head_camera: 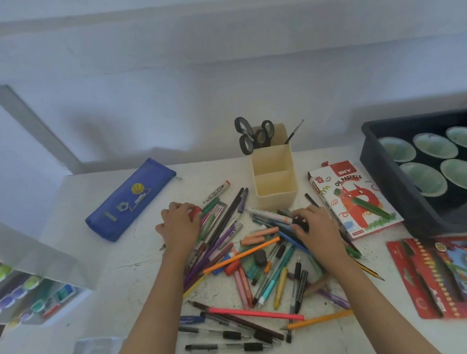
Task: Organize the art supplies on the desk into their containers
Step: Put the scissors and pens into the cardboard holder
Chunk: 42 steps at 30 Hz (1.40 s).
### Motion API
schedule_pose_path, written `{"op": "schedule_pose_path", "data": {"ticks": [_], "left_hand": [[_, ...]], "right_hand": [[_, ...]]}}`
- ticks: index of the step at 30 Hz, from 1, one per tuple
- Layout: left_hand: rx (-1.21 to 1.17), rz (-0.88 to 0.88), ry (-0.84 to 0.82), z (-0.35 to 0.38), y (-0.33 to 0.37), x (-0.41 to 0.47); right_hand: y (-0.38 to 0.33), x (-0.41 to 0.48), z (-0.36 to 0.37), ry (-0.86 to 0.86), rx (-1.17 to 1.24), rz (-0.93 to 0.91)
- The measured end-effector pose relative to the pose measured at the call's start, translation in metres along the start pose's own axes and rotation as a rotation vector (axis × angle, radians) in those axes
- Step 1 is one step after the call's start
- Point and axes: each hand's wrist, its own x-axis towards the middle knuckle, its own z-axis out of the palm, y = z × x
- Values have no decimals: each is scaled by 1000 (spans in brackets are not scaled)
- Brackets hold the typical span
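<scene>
Head view looks down on two bare forearms reaching into a heap of pens and pencils on a white desk. The left hand rests at the heap's far left edge, its fingers curled around a small red object (what it is cannot be told). The right hand lies on the heap's right side, its fingers bent and closing on a dark pen or marker beside a white marker.

Just beyond the hands stands a cream organizer with open compartments; its back section holds black scissors and a thin brush, handles up. A capped marker with a red tip lies between the left hand and the organizer.

Right of the right hand, touching the heap's edge, sits an oil pastels box with a green crayon lying on it. Farther right is a dark tray holding pale green cups, and nearer the viewer a red coloured-pencil pack.

To the left, well apart from the heap, lies a blue pencil case. At the desk's left edge an open paint set shows round colour pans under its raised clear lid.
</scene>
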Motion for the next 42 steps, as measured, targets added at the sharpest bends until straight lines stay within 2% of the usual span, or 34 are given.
{"op": "schedule_pose_path", "data": {"ticks": [3,5,9,11,13,17,20,23,26,29,33,37,42], "left_hand": [[-14,-8,54,1,0,1],[-66,1,152,0,0,0],[-488,126,364,-18,7,-9],[-681,210,381,-32,18,-19],[-774,299,365,-45,33,-27],[-742,565,351,-51,69,-32],[-648,718,357,-45,96,-25],[-493,809,308,-35,116,-17],[-414,775,161,-28,128,-12],[-382,716,43,-33,130,-12],[-398,718,92,-45,108,-20],[-460,637,64,-50,74,-40],[-430,485,82,-48,15,-73]], "right_hand": [[-1,2,-4,34,143,-45],[-8,2,-12,64,302,-75],[-23,2,-33,176,539,-95],[-30,4,-44,204,601,-76],[-37,8,-57,231,627,-73],[-53,21,-87,342,631,-157],[-67,37,-100,403,521,-270],[-78,56,-97,381,375,-352],[-83,70,-83,290,255,-379],[-84,71,-73,174,244,-382],[-77,52,-72,204,271,-375],[-64,17,-62,218,352,-315],[-45,-30,-31,26,432,-243]]}}
